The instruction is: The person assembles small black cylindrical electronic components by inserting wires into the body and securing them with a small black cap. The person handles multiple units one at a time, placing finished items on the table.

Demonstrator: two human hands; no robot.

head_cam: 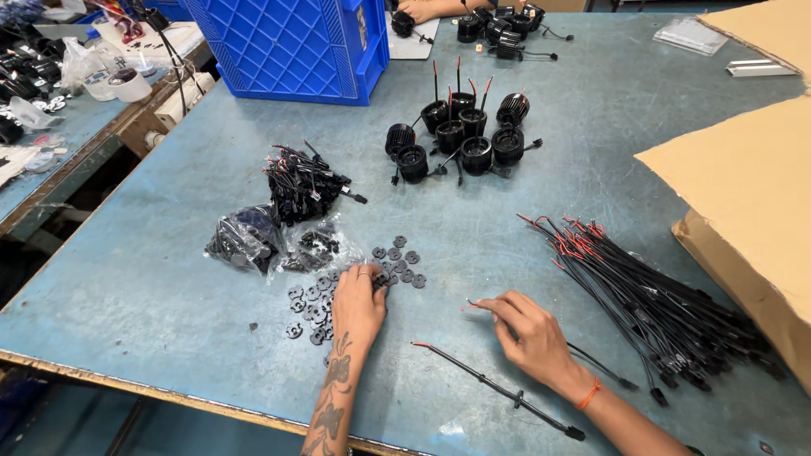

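My left hand (358, 302) rests fingers-down on the small black discs (397, 257) at the bench's (169, 279) six o'clock; my right hand (532, 333) pinches a black wire (591, 363). I'd best slide one disc free first.

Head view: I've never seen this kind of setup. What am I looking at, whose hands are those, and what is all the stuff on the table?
One picture, from a camera on the worker's head, looking down at a blue-grey table. No machine: two bare hands. The left hand rests on a scatter of small grey discs. The right hand pinches a thin black wire near its red tip. Another wire lies in front. To the right is a wire bundle; further back, round black housings, bagged parts, a blue crate and cardboard. Another person's hand shows at the top edge.
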